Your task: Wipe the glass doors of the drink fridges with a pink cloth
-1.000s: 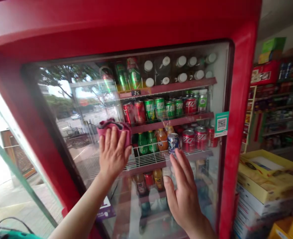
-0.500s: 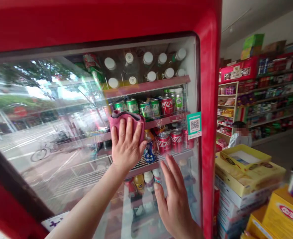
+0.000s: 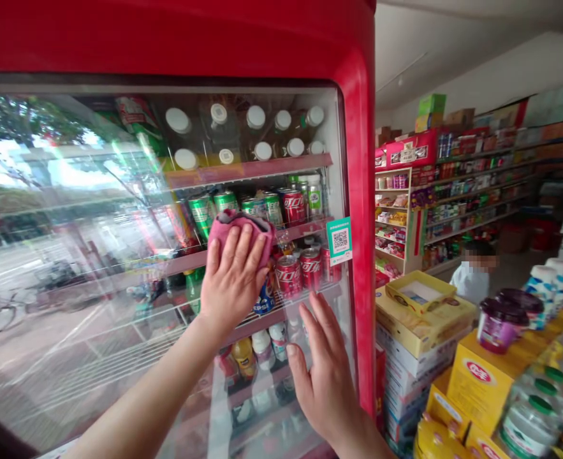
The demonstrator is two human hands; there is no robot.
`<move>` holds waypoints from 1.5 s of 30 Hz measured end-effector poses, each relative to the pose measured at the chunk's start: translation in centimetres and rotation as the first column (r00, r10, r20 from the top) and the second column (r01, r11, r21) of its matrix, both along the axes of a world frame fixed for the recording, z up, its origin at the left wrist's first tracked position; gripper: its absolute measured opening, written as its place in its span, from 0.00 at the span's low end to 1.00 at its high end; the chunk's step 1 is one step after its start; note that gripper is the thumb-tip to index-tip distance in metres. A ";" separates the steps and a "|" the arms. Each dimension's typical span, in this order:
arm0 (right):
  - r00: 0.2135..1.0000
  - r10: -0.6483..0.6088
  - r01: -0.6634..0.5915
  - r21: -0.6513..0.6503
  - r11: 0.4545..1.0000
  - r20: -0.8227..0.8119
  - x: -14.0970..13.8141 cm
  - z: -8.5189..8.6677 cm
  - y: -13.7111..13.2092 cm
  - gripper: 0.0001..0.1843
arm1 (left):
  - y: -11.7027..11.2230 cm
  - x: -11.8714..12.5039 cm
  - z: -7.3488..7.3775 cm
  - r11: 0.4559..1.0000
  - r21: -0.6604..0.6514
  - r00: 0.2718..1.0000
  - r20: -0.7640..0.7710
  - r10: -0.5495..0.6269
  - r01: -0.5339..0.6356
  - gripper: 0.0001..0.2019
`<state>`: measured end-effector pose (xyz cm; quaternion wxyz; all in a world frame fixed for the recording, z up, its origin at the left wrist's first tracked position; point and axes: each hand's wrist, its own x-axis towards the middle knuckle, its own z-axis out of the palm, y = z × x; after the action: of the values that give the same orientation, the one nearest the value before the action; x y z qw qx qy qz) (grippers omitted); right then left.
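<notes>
The cloth, pink with a grey fold along its top edge, is pressed by the left hand against the glass door of a red-framed drinks cooler. The 4 fingers of that hand are laid straight and slightly spread, with the thumb set off to the right; the cloth is pinned flat rather than gripped. The right hand is raised lower and to the right, its fingers extended and loosely parted, with nothing seen in them; whether the glass is touched by it cannot be told. Above its fingertips, a QR-code sticker and, farther left behind the glass, red cans are seen.

The cloth is judged light, soft and limp, best held through its folded middle under a broad palm rather than by 1 corner. The glass is judged stiff, smooth, slippery and breakable under a hard knock, so even pressure is called for.
</notes>
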<state>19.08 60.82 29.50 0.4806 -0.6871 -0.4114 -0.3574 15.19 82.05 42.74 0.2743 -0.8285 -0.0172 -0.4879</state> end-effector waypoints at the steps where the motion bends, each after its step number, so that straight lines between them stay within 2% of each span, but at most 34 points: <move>1: 1.000 -0.001 0.001 0.001 1.000 0.004 0.1 0.0 -0.1 0.35 | 0.8 -1.2 -0.3 1.000 -0.006 0.999 0.034 0.018 -0.017 0.46; 4: 1.000 -0.001 0.001 0.011 1.000 0.018 0.9 0.2 -0.3 0.36 | 1.9 -3.3 -1.0 0.995 -0.062 0.994 0.062 0.088 -0.084 0.47; 6: 1.000 0.000 -0.001 0.029 1.000 0.022 1.5 0.3 -0.4 0.36 | 1.5 -2.9 -1.1 0.991 -0.073 0.990 0.073 0.117 -0.112 0.47; 9: 1.000 0.002 -0.003 0.055 0.998 0.012 2.5 0.7 -0.6 0.35 | -0.4 0.1 -0.8 0.994 -0.029 0.992 0.064 0.105 -0.103 0.45; 15: 0.999 -0.049 0.048 0.059 0.997 0.012 3.8 0.5 -1.7 0.33 | -5.9 8.8 0.8 0.998 0.043 0.999 -0.030 0.037 -0.036 0.39; 17: 0.998 -0.070 0.069 0.064 0.996 0.002 4.0 0.2 -1.9 0.32 | -7.1 10.7 1.2 0.999 0.040 0.999 -0.050 0.011 -0.009 0.39; 19: 0.997 -0.081 0.081 0.064 0.995 -0.001 4.1 -0.1 -1.9 0.31 | -7.7 11.5 1.5 0.999 0.032 0.998 -0.068 -0.012 0.014 0.39; 21: 0.997 -0.081 0.081 0.056 0.995 0.005 4.0 -0.2 -1.7 0.31 | -7.5 11.0 1.4 0.999 0.035 0.995 -0.099 -0.029 0.032 0.39; 23: 0.998 -0.066 0.065 0.046 0.997 0.016 3.9 0.0 -1.5 0.31 | -6.4 9.3 1.0 0.998 0.045 0.992 -0.120 -0.027 0.032 0.40; 27: 1.000 -0.007 0.006 0.058 0.998 0.028 3.3 0.7 -0.8 0.33 | -2.7 3.5 -0.3 0.999 0.019 0.999 -0.008 0.040 -0.040 0.42; 30: 0.999 0.034 -0.037 0.077 0.996 0.036 2.9 1.3 -0.3 0.35 | -0.1 -0.5 -1.2 0.991 -0.067 0.986 0.118 0.121 -0.114 0.46; 32: 0.997 0.058 -0.062 0.079 0.995 0.046 2.6 1.6 0.0 0.35 | 0.9 -1.9 -1.5 0.985 -0.101 0.976 0.151 0.156 -0.142 0.47; 34: 0.996 0.077 -0.081 0.080 0.994 0.049 2.6 1.8 0.2 0.35 | 1.0 -1.8 -1.4 0.983 -0.112 0.971 0.170 0.165 -0.147 0.47; 36: 0.995 0.085 -0.089 0.087 0.992 0.048 2.6 1.8 0.3 0.35 | 0.4 -0.6 -0.8 0.985 -0.107 0.971 0.183 0.156 -0.138 0.47; 38: 0.996 0.079 -0.083 0.093 0.992 0.047 2.9 1.8 0.2 0.35 | -0.8 1.4 0.5 0.987 -0.095 0.974 0.175 0.141 -0.126 0.46; 41: 0.998 0.043 -0.046 0.086 0.995 0.042 3.3 1.7 -0.1 0.35 | -3.1 4.8 3.3 0.992 -0.081 0.986 0.126 0.107 -0.097 0.42; 45: 0.999 -0.024 0.021 0.073 0.997 0.042 3.8 1.4 -0.9 0.32 | -7.1 9.9 6.8 0.996 -0.084 0.996 0.084 0.004 0.003 0.42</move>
<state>22.86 59.94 30.88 0.4922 -0.6661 -0.4007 -0.3918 25.12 74.96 49.53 0.2383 -0.8182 -0.0496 -0.5209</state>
